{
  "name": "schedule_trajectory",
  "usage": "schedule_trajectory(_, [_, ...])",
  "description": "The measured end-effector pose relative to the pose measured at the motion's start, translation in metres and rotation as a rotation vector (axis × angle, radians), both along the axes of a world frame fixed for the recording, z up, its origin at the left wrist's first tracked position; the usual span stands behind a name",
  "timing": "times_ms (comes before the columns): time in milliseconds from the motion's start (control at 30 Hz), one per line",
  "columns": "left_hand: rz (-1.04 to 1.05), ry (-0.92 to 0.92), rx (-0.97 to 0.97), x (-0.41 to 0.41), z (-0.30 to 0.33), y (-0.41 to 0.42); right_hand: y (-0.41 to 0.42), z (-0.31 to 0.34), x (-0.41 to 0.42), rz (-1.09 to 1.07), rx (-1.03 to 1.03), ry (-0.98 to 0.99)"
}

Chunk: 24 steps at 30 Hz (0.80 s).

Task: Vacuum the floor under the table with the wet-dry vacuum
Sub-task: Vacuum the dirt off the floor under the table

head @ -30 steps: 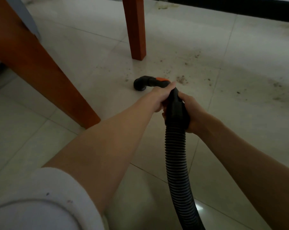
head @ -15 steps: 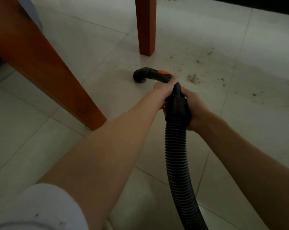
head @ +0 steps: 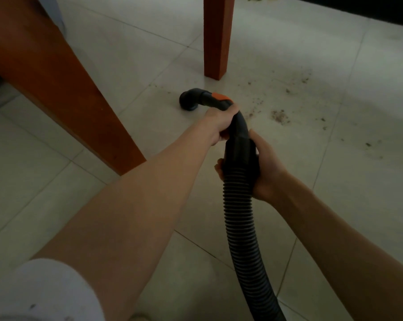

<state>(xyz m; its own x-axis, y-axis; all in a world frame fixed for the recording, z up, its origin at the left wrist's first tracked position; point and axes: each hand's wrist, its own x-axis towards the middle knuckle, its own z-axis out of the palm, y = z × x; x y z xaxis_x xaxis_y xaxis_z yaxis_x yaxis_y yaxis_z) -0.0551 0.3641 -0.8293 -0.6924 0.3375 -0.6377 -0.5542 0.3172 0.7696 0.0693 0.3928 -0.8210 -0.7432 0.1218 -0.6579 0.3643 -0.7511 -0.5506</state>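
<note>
Over the last second the nozzle [head: 189, 101] has been drawn a little to the left across the floor [head: 57, 186], toward the near leg [head: 64, 89] and away from the dirt [head: 279, 117]. The far leg [head: 216, 38] sits higher above the nozzle's tip than it did, and the speckled patch that lay just ahead of the fingers is now off to their right.

Both hands keep their hold. The left hand [head: 221, 125] has its fingers wrapped over the curved handle [head: 236, 119], just behind the orange tab [head: 220, 97]. The right hand [head: 266, 165] is curled under and around the cuff where the ribbed hose [head: 241, 216] begins, one fingertip showing on the cuff's left side. Neither hand has any slack; both are closed fully round the tube.

The nozzle's mouth points down and seems to touch the tile, beyond the left fingers and between the two legs of the bench. The tile around it looks fairly clean, apart from a few specks just beyond it.

That means, in my judgement, this stroke has covered the left part, while most of the work remains: a scatter of crumbs and a greyish smear run from just right of the fingers out toward the far right. The next pass probably needs to swing rightward.
</note>
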Motion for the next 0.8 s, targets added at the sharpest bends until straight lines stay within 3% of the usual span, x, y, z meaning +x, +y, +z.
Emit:
schedule_trajectory(167, [0.004, -0.003, 0.001, -0.002, 0.006, 0.005, 0.003, 0.001, 0.009, 0.023, 0.052, 0.052])
schedule_trajectory(400, [0.013, -0.003, -0.049, -0.011, 0.009, 0.006, -0.006, -0.003, -0.008, -0.002, 0.354, -0.026])
schedule_trajectory(800, [0.032, -0.001, -0.004, -0.049, 0.003, -0.016, -0.018, -0.007, -0.058, 0.039, 0.325, -0.031])
